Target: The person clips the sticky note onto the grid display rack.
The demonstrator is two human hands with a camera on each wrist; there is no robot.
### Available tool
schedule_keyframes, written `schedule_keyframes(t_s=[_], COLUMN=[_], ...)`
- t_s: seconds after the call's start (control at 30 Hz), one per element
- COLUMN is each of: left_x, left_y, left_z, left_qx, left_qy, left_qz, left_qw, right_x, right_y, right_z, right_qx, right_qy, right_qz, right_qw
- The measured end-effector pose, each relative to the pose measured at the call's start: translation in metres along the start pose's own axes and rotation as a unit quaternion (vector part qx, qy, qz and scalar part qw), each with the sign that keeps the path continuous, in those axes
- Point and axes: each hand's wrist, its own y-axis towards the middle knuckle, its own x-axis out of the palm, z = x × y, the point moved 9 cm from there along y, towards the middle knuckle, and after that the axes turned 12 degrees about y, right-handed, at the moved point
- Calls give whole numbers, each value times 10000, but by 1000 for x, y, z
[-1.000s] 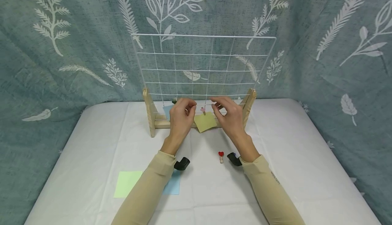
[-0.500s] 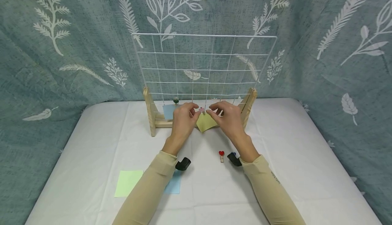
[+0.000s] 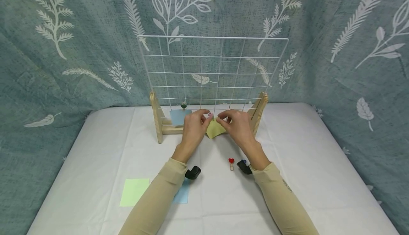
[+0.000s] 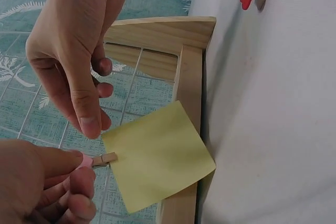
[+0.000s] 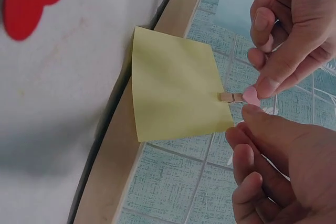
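My left hand pinches a small wooden clothespin with a pink heart between thumb and forefinger. The clothespin's tip sits on the upper edge of a yellow sticky note. At that note's upper right corner, my right hand pinches with thumb and fingers. The note hangs tilted in front of a white wire grid, low down, and overlaps the bottom rail of its wooden stand. Left of my hands, a blue sticky note hangs on the grid under a clip topped with a small plant.
On the white tablecloth lie a red heart clothespin and a blue-topped one, partly hidden by the right wrist camera. A green sticky note and another blue note, partly under my left sleeve, lie front left.
My left hand has moved right and taken hold of the pink heart clothespin, uncovering the hanging blue note. My right hand has come down and left to the yellow note's corner.
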Motion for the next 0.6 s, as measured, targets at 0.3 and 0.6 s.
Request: schedule_keyframes(t_s=[0.3, 0.6], left_x=[3, 15], left_y=[0, -2], left_z=[-2, -2], left_qx=[-8, 26], left_qy=[-197, -287], left_qz=[25, -56], left_qw=[9998, 9996], right_x=[5, 4], right_y=[0, -1], right_z=[1, 11], right_qx=[39, 483], right_qy=[65, -376], right_qz=[-55, -25], right_qw=[10000, 9981])
